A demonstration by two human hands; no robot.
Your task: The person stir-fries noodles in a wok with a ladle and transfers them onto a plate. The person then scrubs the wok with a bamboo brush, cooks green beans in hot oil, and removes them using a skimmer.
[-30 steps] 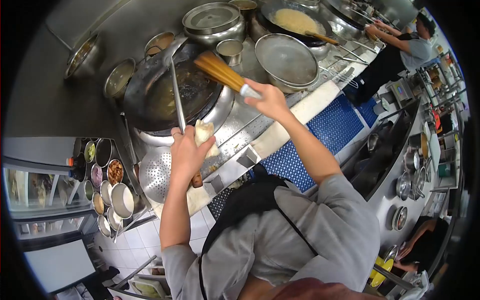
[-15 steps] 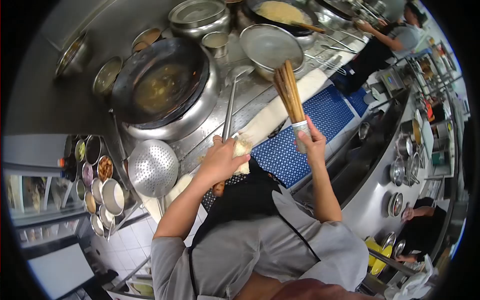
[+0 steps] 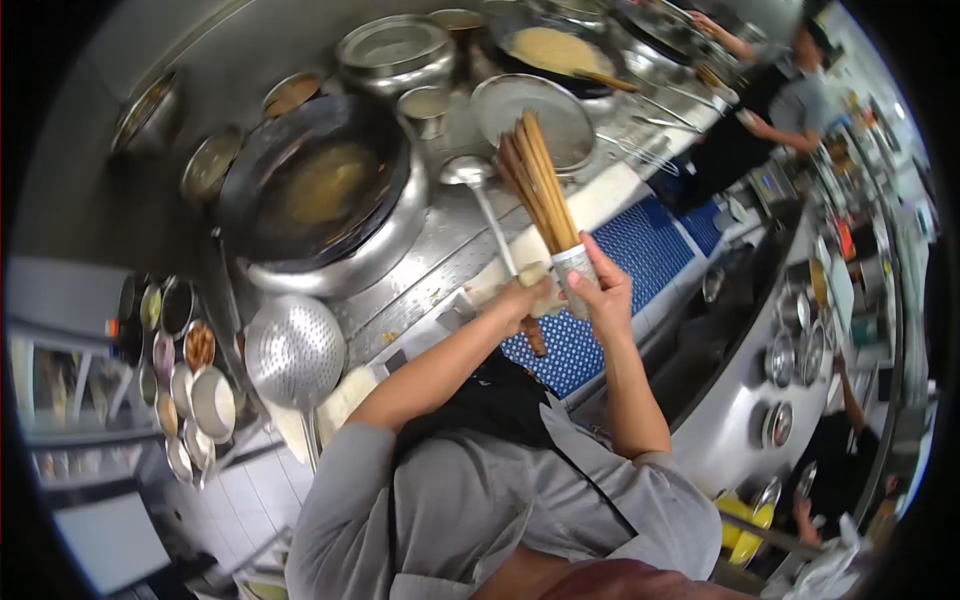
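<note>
With the tan bamboo brush [image 3: 548, 200] and long-handled metal ladle [image 3: 492, 220] shifted to mid-frame, clearing the black round wok [image 3: 258, 180] at upper left, the right hand [image 3: 603, 290] has fingers around the brush, and the left hand [image 3: 521, 303] grips the ladle, apparently through blurred off-white cloth [image 3: 543, 294].

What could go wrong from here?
The left hand and right hand are close together, so the tan bamboo brush might knock the silver metal ladle.
The handle of the round, perforated steel strainer appears to jut past the grey steel counter, near the grey left sleeve, which could catch it.
</note>
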